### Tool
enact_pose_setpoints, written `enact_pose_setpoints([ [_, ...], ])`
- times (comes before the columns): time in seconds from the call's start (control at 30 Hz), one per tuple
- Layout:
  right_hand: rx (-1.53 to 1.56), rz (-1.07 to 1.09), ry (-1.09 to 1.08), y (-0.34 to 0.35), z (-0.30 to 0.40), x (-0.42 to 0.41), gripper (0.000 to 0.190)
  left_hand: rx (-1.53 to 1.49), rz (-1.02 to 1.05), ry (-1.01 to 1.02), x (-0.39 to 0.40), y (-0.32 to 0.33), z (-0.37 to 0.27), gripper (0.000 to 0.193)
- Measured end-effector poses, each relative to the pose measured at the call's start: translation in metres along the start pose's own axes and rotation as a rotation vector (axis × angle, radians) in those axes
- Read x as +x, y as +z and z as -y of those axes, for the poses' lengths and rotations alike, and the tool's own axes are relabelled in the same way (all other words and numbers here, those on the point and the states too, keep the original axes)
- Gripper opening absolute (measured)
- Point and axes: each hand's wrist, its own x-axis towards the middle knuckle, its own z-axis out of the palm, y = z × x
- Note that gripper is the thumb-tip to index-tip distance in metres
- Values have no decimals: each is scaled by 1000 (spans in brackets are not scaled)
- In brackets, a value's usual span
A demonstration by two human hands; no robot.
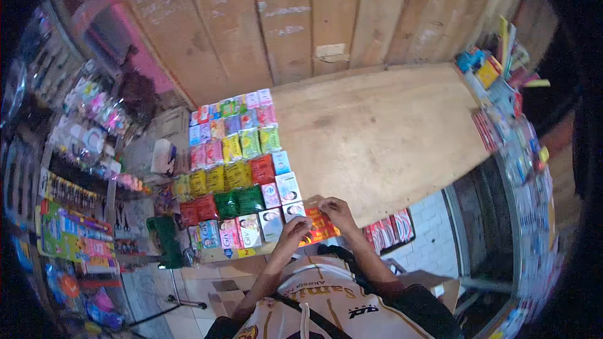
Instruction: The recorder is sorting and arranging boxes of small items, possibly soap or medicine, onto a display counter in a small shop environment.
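Note:
Near the front edge of a plywood board [377, 127], an orange-red printed packet or sheet [322, 226] lies between my two hands. My left hand [297, 228] is at its left side with the fingers bent together. My right hand [335, 209] is over its upper right part, fingers curled. Whether either hand grips it is hard to tell. Left of my hands stand rows of boxed and wrapped soaps, among them white boxes [272, 225], green packs [249, 199], red packs [262, 168] and yellow packs [238, 174].
Wooden planks [287, 19] form the wall behind the board. Racks with hanging goods [75, 235] stand at the left. A tray of red and white packets [391, 231] sits below the board's front edge. More goods [499, 80] crowd the right side.

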Motion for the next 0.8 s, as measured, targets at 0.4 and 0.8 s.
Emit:
enact_pose_setpoints([
  [0.4, 165, -562, 160, -3, -53, -194, 17, 152, 456, -387, -44, 37, 71, 21],
  [0.8, 401, -1055, 126, -14, -110, -363, 13, 535, 918, -591, -89, 126, 137, 23],
])
